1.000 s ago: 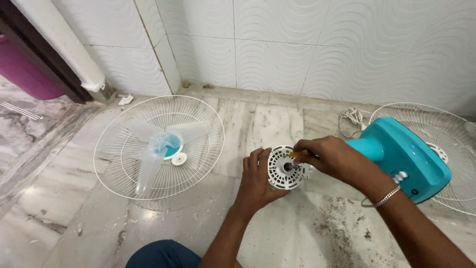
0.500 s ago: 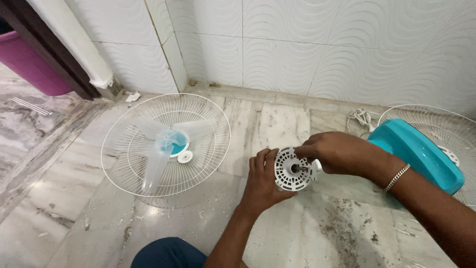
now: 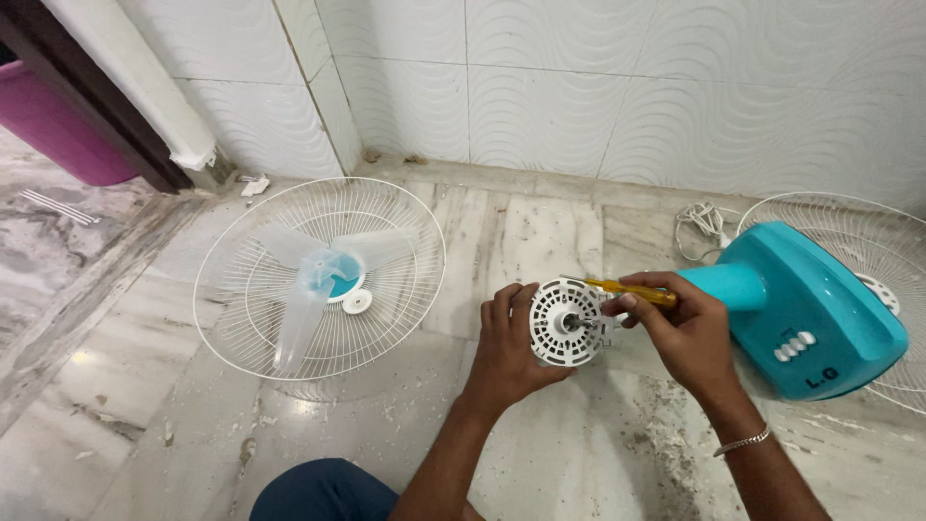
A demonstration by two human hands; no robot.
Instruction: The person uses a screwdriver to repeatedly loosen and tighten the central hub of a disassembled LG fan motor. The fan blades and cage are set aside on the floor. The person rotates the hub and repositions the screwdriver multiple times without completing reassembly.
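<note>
The left hand (image 3: 506, 352) cups the white vented motor housing (image 3: 566, 321) from its left side, while the right hand (image 3: 683, 333) pinches a yellow-handled screwdriver (image 3: 627, 289) just above its hub.

— What's different now?
— Your right hand (image 3: 687, 333) now holds the yellow-handled screwdriver (image 3: 629, 290) in plain sight above the white motor housing (image 3: 567, 321); earlier your fingers hid it.
</note>
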